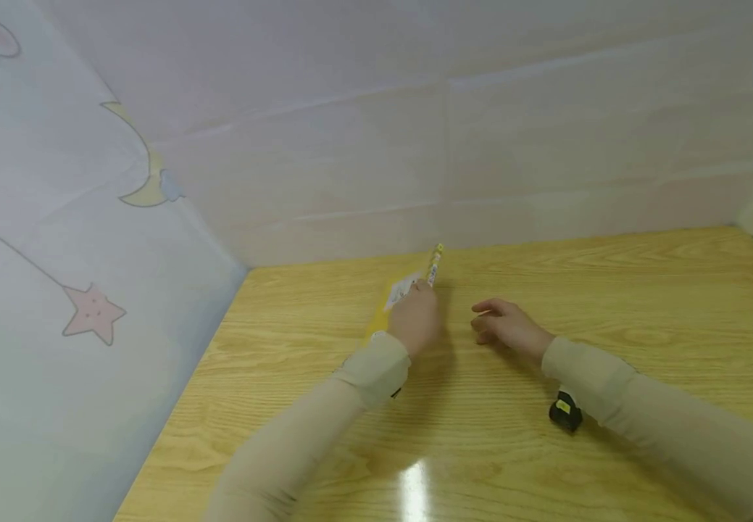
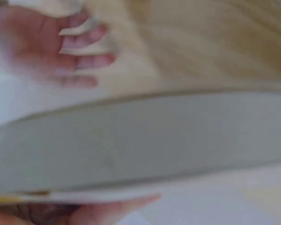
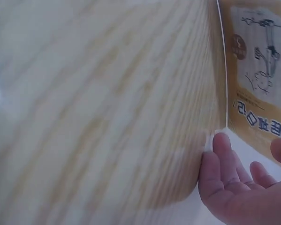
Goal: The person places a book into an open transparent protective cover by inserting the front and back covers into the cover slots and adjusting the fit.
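Note:
A thin yellow book (image 1: 379, 319) with a pale picture panel is tilted up above the wooden table, gripped in my left hand (image 1: 415, 317). That hand covers much of it, and a strip with dark print sticks out past the knuckles. In the right wrist view, the orange-yellow book cover (image 3: 231, 79) shows a line drawing and blue lettering. My right hand (image 1: 509, 325) is held to the right of the book, fingers loosely bent and holding nothing. The left wrist view is blurred; fingers of my left hand (image 2: 107, 211) show at its bottom edge.
The wood-grain table (image 1: 611, 290) meets a pale wall covering (image 1: 350, 167) at its back edge. Another wall covering with a pink star (image 1: 93, 313) stands at the left. A black wrist camera (image 1: 565, 412) hangs under the right sleeve.

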### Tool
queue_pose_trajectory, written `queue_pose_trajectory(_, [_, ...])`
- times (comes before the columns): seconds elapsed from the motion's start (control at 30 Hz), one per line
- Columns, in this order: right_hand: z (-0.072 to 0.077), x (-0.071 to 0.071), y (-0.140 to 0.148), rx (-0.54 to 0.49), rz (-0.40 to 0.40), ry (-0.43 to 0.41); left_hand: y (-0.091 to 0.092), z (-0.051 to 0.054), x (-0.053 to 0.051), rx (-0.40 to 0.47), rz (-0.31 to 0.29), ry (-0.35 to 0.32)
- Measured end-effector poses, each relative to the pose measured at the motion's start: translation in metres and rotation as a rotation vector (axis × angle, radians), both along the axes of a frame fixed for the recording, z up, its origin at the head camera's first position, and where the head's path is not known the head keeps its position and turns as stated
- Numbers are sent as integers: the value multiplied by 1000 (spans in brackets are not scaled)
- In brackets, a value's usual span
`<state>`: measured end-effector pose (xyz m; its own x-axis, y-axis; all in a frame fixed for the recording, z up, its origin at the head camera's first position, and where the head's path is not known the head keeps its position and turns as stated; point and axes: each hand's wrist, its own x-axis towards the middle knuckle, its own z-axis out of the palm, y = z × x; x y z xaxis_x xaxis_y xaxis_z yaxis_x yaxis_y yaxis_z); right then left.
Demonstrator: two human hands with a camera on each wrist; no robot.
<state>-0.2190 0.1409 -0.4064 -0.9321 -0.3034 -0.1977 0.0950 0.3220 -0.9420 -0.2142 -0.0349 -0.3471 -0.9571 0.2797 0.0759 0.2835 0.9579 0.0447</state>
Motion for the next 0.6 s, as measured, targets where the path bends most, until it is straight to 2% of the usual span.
queue_pose_trajectory(0.07, [1,0,-1,-16,13,-19,-6,9,-2,122,14,-45])
queue_pose_trajectory(0.2, [3,2,-3,-51,38,-48,-22,29,-7,424,73,-231])
queue_pose_trajectory(0.3, [6,5,-5,-67,54,-49,-35,40,-10,626,122,-342])
queue_pose_trajectory(0.43, [9,7,-9,-71,63,-37,-48,45,-14,801,130,-373])
queue_pose_trajectory(0.6, [9,7,-15,-85,58,-32,-52,45,-16,917,138,-371])
